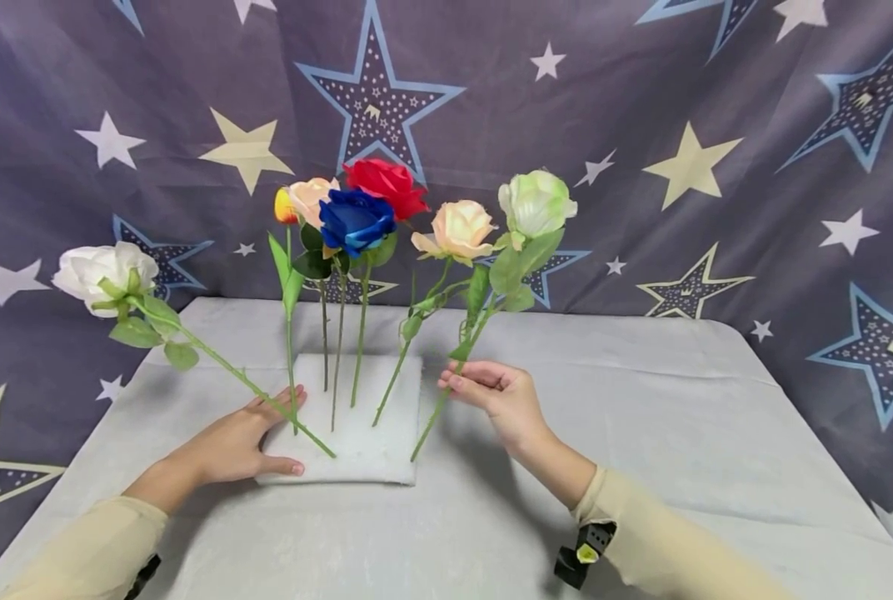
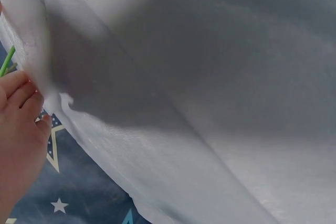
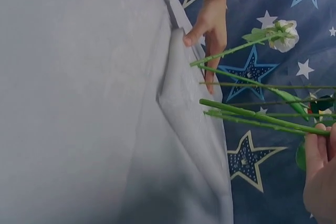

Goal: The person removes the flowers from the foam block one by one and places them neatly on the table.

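A white foam block (image 1: 371, 454) lies on the grey-clothed table (image 1: 641, 467). Several artificial roses stand stuck in it: blue (image 1: 356, 218), red (image 1: 386, 185), two peach and an orange one. A white rose (image 1: 105, 271) leans far left from the block. My left hand (image 1: 266, 433) rests flat on the block's left edge, fingers straight. My right hand (image 1: 454, 382) pinches the stem of a green-white rose (image 1: 536, 204). That stem slants down to the block's front right corner. In the right wrist view my right hand's fingers (image 3: 320, 166) hold the stems (image 3: 252, 114) above the foam block (image 3: 189, 108).
A dark star-printed backdrop (image 1: 716, 125) hangs behind and beside the table. Grey cloth (image 2: 210, 103) fills the left wrist view, with my left hand (image 2: 18, 129) at its left edge. The table's right edge drops off near the backdrop.
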A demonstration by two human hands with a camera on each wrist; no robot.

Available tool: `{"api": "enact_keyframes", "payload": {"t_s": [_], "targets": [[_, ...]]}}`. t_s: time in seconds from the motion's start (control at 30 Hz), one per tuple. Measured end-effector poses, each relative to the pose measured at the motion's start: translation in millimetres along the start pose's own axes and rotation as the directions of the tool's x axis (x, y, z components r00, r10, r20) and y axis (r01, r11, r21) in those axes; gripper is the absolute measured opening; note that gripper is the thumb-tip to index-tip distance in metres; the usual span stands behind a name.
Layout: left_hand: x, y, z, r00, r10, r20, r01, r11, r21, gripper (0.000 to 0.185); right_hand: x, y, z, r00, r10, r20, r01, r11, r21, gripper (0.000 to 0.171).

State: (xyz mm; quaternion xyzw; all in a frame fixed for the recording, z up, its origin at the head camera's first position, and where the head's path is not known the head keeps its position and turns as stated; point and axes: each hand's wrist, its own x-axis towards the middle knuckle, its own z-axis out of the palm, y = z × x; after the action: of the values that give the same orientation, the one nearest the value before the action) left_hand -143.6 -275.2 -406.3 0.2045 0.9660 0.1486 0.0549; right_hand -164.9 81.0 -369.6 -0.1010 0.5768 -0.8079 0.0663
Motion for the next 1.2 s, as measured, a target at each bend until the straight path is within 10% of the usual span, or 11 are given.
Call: {"api": "enact_keyframes", "payload": {"t_s": [1.2], "targets": [[-0.2,-3.6,3.2,1.0,0.002,-0.009,-0.002,1.0,-0.012,0.105,-35.9,-32.2,-125.4,0.993,0.117,0.033,-0.107,0.972,-0.209,0.025]]}}
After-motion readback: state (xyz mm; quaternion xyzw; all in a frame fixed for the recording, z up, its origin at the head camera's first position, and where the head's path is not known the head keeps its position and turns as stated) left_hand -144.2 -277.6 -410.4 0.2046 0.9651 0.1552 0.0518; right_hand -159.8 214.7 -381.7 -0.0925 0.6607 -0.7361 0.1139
